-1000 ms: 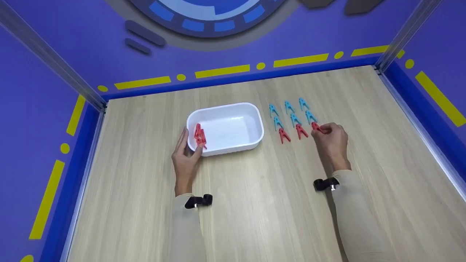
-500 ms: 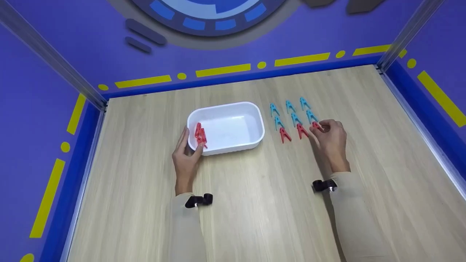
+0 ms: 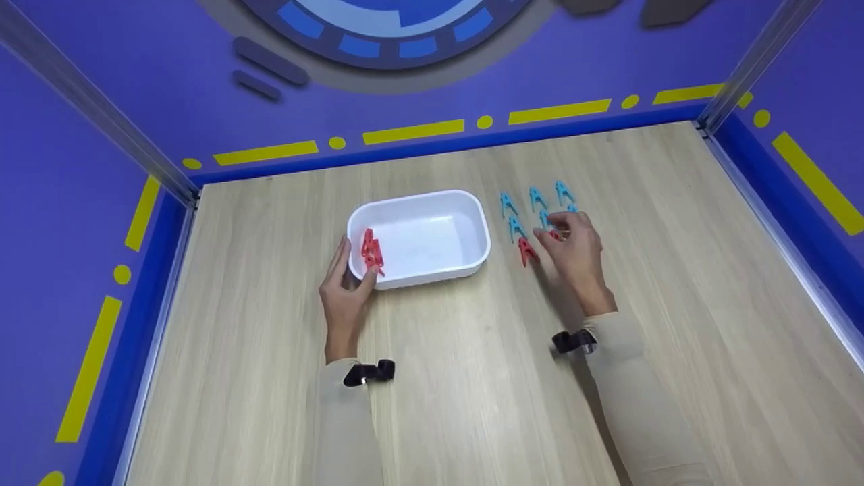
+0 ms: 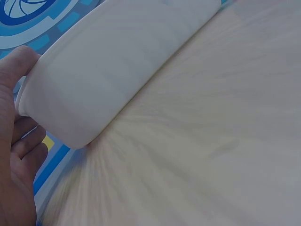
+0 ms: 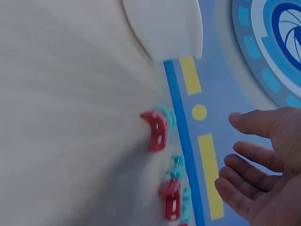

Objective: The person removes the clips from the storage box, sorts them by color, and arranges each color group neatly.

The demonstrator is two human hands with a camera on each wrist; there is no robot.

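My left hand (image 3: 343, 297) holds the left end of a white plastic tub (image 3: 432, 275), thumb over the rim and fingers outside; the left wrist view shows this grip. Several red clothespins (image 3: 372, 251) lie in the tub's left end. My right hand (image 3: 579, 256) hovers over the front row of red clothespins on the table. Its thumb and fingers stand apart in the right wrist view, holding nothing. The middle red clothespin (image 3: 555, 235) shows between thumb and forefinger in the head view. A left red clothespin (image 3: 526, 251) lies beside it; the hand hides the rightmost one.
Behind the red row, several blue clothespins (image 3: 515, 227) lie in two rows. The wooden table (image 3: 459, 378) meets a blue patterned wall (image 3: 405, 101) at the back, with side panels left and right.
My right hand has let go of the rightmost red clothespin and moved left to the middle one. The left hand and tub have stayed in place.
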